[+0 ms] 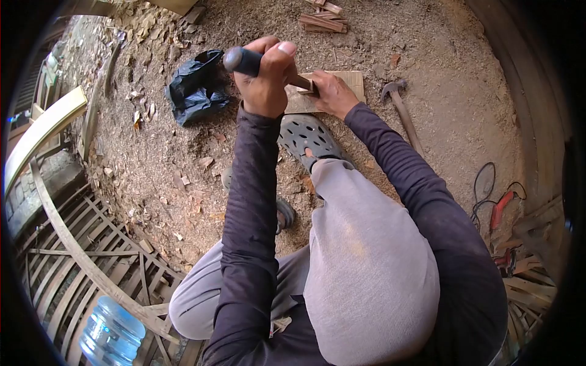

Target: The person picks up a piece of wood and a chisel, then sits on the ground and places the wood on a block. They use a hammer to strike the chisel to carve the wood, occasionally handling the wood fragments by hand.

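Note:
My left hand (265, 76) is wrapped round a dark-handled tool (242, 61) with a rounded grey end. From the fist its narrow brown blade (299, 81) slants down to the right, with its tip beside my right fingers. A small piece of wood (309, 91) is gripped by my right hand (332, 94), low over a flat light-brown board (353, 82). The board lies on the ground just beyond my grey perforated clog (308, 137). What kind of tool it is I cannot tell, as my fist hides much of it.
To the right of the board lies a claw hammer (403, 110). A black plastic bag (198, 88) rests at left, and reddish wood strips (323, 23) are stacked at the far side. A red corded tool (502, 207), slatted wood (79, 256) and a blue water jug (112, 332) surround me.

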Motion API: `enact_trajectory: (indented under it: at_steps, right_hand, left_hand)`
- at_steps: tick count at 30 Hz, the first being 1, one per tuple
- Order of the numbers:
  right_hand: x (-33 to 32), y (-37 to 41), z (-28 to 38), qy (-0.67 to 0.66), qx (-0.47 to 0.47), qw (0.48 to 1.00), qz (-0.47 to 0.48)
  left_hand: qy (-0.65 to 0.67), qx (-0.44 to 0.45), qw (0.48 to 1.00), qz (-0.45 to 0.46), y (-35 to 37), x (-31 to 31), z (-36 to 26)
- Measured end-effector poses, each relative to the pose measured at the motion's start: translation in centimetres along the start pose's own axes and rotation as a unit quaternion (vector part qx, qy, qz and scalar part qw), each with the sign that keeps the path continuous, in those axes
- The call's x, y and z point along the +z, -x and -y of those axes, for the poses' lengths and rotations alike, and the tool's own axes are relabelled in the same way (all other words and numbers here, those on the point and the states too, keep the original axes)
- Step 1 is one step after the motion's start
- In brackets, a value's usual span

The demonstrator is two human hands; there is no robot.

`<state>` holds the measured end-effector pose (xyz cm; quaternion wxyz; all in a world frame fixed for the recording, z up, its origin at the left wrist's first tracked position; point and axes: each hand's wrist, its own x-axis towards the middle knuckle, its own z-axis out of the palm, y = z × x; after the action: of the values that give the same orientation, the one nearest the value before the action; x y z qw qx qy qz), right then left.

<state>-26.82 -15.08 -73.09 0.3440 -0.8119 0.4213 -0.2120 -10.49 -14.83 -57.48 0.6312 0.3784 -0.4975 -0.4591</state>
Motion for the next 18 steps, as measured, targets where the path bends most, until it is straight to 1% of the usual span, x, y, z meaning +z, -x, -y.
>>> enact_trajectory:
  at_steps: [1, 3, 6, 9, 12, 13, 16, 18]
  right_hand:
    - [0.1, 0.0, -0.2, 0.002, 0.004, 1.000, 0.005]
    - [0.2, 0.0, -0.3, 0.007, 0.011, 1.000, 0.014]
    - [0.2, 0.0, -0.2, 0.001, 0.022, 1.000, 0.016]
    - [0.5, 0.0, -0.5, 0.000, 0.022, 1.000, 0.010]
    - [0.6, 0.1, -0.6, 0.007, 0.017, 1.000, 0.001]
    - [0.5, 0.0, -0.6, 0.007, 0.017, 1.000, 0.001]
    - [0.4, -0.1, -0.3, 0.008, 0.020, 1.000, 0.000]
    - [0.4, 0.0, 0.0, 0.017, 0.025, 1.000, -0.005]
  left_hand:
    - [-0.040, 0.048, 0.998, -0.002, -0.4, 0.2, 0.8]
    - [-0.014, 0.055, 0.998, 0.024, -0.6, -0.2, 1.1]
    - [-0.082, 0.074, 0.994, -0.012, -0.5, 0.3, 1.2]
    - [-0.081, 0.067, 0.993, -0.052, 0.1, 1.1, 1.0]
    - [-0.029, -0.054, 0.994, -0.093, 1.0, 1.9, -0.7]
    - [-0.018, -0.060, 0.992, -0.109, 1.1, 2.2, -0.9]
    - [-0.058, -0.022, 0.995, -0.082, 2.0, 1.2, 0.2]
    - [-0.048, -0.014, 0.996, -0.079, 2.3, 1.0, 0.4]
